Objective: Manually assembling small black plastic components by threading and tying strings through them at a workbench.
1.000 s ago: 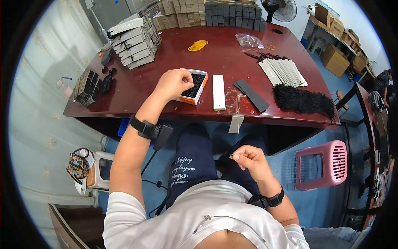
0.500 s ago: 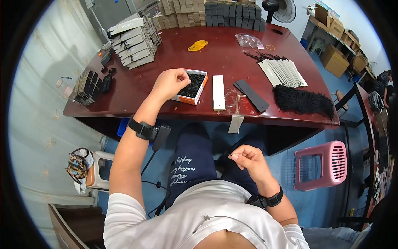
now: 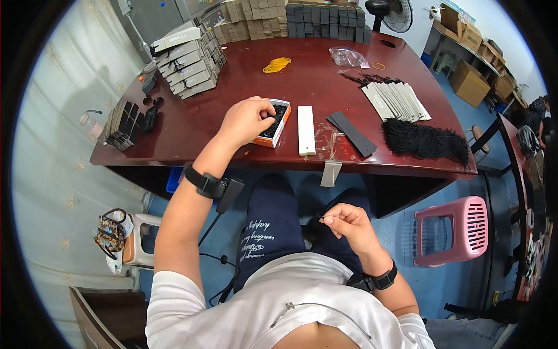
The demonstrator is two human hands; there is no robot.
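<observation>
My left hand (image 3: 247, 121) rests over a small white and orange box (image 3: 266, 142) filled with black stringy bits (image 3: 279, 113). Its thumb and fingers are pressed together at the contents, and whatever they pinch is hidden. Above my lap, my right hand (image 3: 350, 225) pinches thumb against forefinger; a tiny dark tip shows there, too small to name. Right of the box lies a long white strip (image 3: 306, 130), perhaps a stack. Beside it are dark grey strips (image 3: 352, 135) and a bent metal rod on a plate (image 3: 331, 174) at the table's front edge.
On the red-brown table (image 3: 244, 64) lie a black cord bundle (image 3: 425, 141), fanned pale cards (image 3: 396, 102), yellow rubber bands (image 3: 276, 64) and a clear plastic bag (image 3: 347, 56). Stacked cards (image 3: 189, 63) stand at left. A pink stool (image 3: 468, 228) stands on the right.
My left hand has shifted slightly right, further over the box, and its fingers have curled into the black bits. My right hand stays where it was.
</observation>
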